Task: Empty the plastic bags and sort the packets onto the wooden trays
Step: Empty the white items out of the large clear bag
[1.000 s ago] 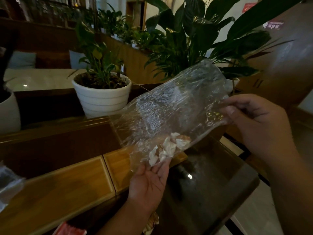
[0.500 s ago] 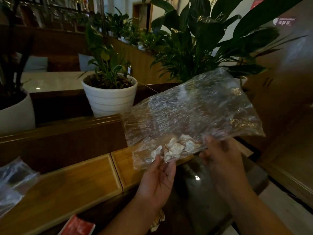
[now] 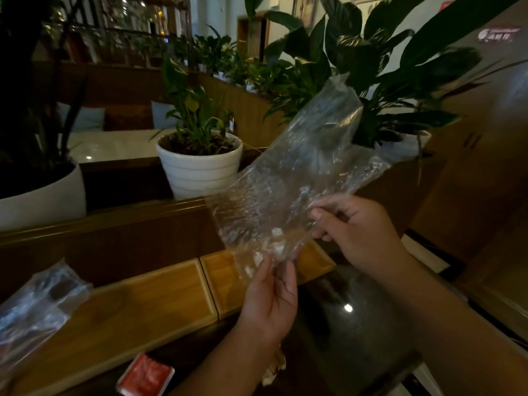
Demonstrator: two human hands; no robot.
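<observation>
Wooden trays (image 3: 120,318) lie side by side on the dark surface (image 3: 357,324), long one at 9 o'clock of the small one (image 3: 225,278). Clear plastic bag (image 3: 300,181) is up in the air w/ white packets (image 3: 274,247) at its low end. My left hand (image 3: 271,304) fingers pinch the bottom; right hand (image 3: 360,232), at 3 o'clock, fingers grip its edge. 2nd bag (image 3: 37,304) at far 9. Red packet (image 3: 145,378) at 7.
</observation>
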